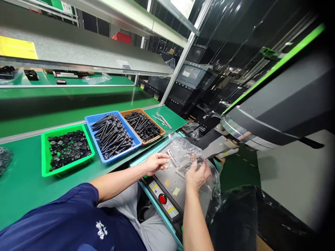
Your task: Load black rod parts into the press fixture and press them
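My left hand (157,164) is closed in a pinch over the grey plate of a machine base (171,179). What its fingertips hold is too small to make out. To the right, my right hand (197,174) has its fingers curled in a crumpled clear plastic bag (216,188), which spreads over the plate's right side. A small slotted metal fixture (172,158) lies just beyond my left fingertips. Metal bars by the right fingers are partly hidden under the plastic. A red button (162,198) sits on the base's front panel.
On the green bench left stand a green tray (44,153) of small black parts, a blue tray (104,161) of long black screw-like parts and a brown tray (163,132) of black pieces. Metal tools (164,121) lie beyond. A large dark machine head (274,115) overhangs at right.
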The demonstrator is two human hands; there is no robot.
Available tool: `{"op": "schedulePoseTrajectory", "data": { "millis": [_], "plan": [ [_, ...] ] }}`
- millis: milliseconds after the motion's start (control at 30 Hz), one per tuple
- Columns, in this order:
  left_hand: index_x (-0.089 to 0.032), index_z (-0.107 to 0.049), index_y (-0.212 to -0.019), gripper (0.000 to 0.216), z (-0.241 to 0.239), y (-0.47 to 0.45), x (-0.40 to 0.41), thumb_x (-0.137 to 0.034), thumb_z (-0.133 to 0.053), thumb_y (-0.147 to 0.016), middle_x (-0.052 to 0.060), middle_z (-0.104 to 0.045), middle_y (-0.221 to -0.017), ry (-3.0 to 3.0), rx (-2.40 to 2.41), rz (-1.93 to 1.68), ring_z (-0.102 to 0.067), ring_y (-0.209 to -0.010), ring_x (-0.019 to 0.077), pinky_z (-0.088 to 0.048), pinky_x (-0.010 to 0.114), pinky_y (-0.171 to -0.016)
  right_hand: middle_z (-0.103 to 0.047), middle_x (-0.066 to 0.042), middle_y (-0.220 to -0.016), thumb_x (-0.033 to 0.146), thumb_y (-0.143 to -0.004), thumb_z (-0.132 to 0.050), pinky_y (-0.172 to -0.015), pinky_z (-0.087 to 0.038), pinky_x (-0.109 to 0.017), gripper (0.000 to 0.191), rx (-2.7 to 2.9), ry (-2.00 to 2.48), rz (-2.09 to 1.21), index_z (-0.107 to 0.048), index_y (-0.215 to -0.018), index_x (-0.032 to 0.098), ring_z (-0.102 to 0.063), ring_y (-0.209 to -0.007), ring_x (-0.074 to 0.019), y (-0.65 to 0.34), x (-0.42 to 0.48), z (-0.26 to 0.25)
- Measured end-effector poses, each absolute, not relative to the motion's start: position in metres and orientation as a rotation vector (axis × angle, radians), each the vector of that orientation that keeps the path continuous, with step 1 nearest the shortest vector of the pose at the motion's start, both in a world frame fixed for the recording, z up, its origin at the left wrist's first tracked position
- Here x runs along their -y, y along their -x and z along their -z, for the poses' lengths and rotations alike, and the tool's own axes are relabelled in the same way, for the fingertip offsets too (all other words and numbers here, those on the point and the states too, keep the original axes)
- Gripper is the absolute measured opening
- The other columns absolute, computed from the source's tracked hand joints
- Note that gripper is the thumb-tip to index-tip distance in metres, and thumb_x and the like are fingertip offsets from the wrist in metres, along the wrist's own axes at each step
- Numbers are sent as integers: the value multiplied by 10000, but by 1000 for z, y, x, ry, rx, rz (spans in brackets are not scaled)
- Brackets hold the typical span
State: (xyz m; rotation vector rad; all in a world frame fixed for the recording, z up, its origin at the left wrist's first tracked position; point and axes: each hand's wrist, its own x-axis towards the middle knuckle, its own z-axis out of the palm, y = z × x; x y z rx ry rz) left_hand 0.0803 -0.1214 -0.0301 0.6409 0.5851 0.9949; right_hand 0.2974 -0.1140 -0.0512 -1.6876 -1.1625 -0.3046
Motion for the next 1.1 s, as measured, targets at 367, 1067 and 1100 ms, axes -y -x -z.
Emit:
{"op": "schedulePoseTrajectory", "data": {
  "millis": [367, 1067, 1100],
  "plan": [
    [-89, -709, -970, 515, 21, -92, 110, -303, -899, -542, 54, -695, -777, -692, -588, -1038, -613, -588, 87, -385, 211, -551, -633, -222, -1045, 640, -781, -437, -915, -404, -483, 605, 1122, 1762, 84, -649, -1005, 120, -553, -1022, -348, -329, 93, 20],
    [-117, -694, -905, 213, 63, -77, 100, -131, -631, -702, 4, -631, -723, -1108, -939, -1059, -545, -618, 100, -413, 225, -618, -677, -63, -759, 529, -731, -763, -551, -424, -262, 451, 1226, 1321, -1537, -613, -948, 163, -596, -637, -168, -236, 250, 38],
    [-122, -687, -861, 176, 64, -72, 101, -117, -617, -700, 10, -627, -737, -1166, -987, -1031, -557, -658, 113, -428, 231, -638, -687, -73, -789, 513, -716, -780, -561, -445, -265, 448, 1189, 1291, -1457, -610, -946, 168, -616, -671, -178, -237, 248, 31]
  ]
}}
